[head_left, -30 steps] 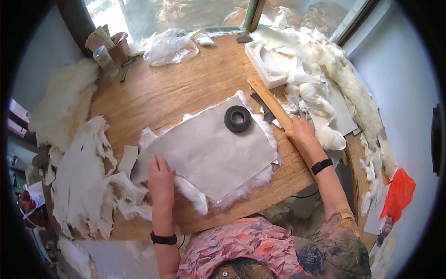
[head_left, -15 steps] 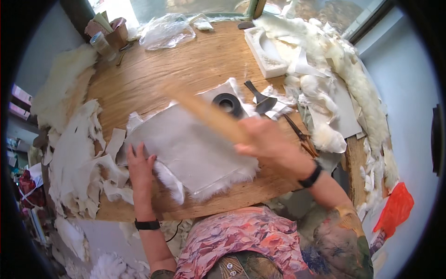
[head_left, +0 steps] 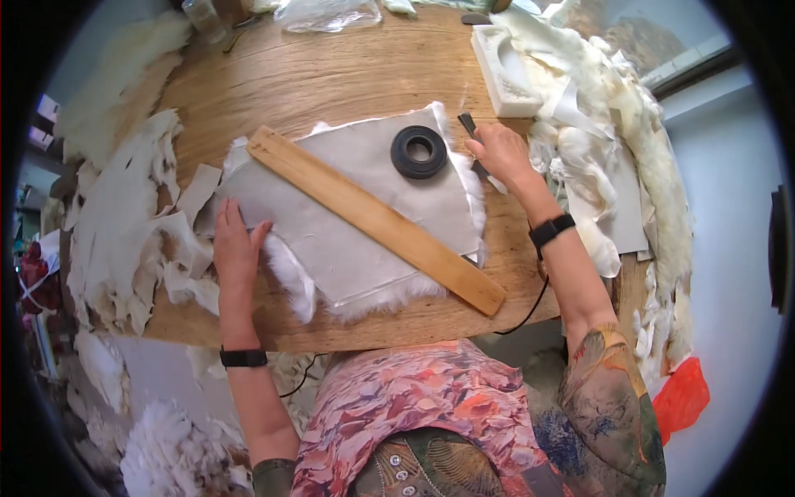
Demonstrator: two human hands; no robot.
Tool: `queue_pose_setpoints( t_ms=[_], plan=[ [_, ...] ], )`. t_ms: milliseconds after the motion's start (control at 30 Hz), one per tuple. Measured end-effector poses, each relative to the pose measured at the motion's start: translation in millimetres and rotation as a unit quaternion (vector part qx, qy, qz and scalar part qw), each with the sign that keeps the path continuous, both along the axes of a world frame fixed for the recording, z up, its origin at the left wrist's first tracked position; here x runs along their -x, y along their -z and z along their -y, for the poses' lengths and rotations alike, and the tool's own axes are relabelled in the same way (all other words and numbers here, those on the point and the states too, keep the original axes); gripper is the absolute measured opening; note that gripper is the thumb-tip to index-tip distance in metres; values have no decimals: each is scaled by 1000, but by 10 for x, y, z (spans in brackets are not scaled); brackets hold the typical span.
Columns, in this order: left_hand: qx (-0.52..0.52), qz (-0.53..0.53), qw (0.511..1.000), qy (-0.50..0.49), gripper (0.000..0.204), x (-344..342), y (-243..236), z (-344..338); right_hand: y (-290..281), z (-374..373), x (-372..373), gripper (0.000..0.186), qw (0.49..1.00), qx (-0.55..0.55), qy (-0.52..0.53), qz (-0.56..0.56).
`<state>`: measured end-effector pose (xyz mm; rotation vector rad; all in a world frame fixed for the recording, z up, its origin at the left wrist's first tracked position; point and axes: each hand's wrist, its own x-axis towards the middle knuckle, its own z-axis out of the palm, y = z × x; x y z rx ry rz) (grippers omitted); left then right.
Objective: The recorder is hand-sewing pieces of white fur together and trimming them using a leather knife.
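Note:
A fur pelt [head_left: 356, 199] lies on the wooden table with its smooth pale-grey skin side up and white fur showing round the edges. My left hand [head_left: 237, 244] rests flat on its left edge, fingers stretched and thumb apart. A long flat wooden strip [head_left: 373, 217] lies slantwise across the pelt, its near end over the table. On the pelt's upper right sits a black roll of tape [head_left: 418, 152]. Just right of the pelt, my right hand [head_left: 502, 154] is closed round a dark hand tool [head_left: 467, 123] with a flared blade; the hand hides most of it.
Fleece scraps [head_left: 132, 224] are heaped on the left, and more white fleece [head_left: 638, 141] on the right. A white foam block [head_left: 503, 73] stands at the back right, a clear plastic bag [head_left: 327, 13] at the far edge. A black cord [head_left: 530, 312] hangs at the near edge.
My right hand has let go of the wooden strip, now lying on the pelt, and taken hold of the flared-blade tool. My left hand stays on the pelt. The view has shifted.

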<state>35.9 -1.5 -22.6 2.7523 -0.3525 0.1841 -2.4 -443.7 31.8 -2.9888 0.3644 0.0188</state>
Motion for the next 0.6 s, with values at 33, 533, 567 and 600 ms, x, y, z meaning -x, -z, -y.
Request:
queue_pose_setpoints(
  t_ms=[33, 533, 567, 600],
  plan=[
    [-4, 0, 1000, -1, 68, 2, 17, -23, 64, 22, -24, 36, 1000, 1, 3, -3],
    [-15, -4, 1000, -9, 66, 34, 39, -1, 319, 127, -124, 31, 997, 52, 32, 55],
    [-18, 0, 1000, -8, 66, 46, 36, -33, 286, 77, -119, 31, 997, 50, 27, 55],
    [-20, 0, 1000, -14, 66, 49, 105, -54, 235, 47, -123, 31, 995, 79, 28, 44]
  ],
)
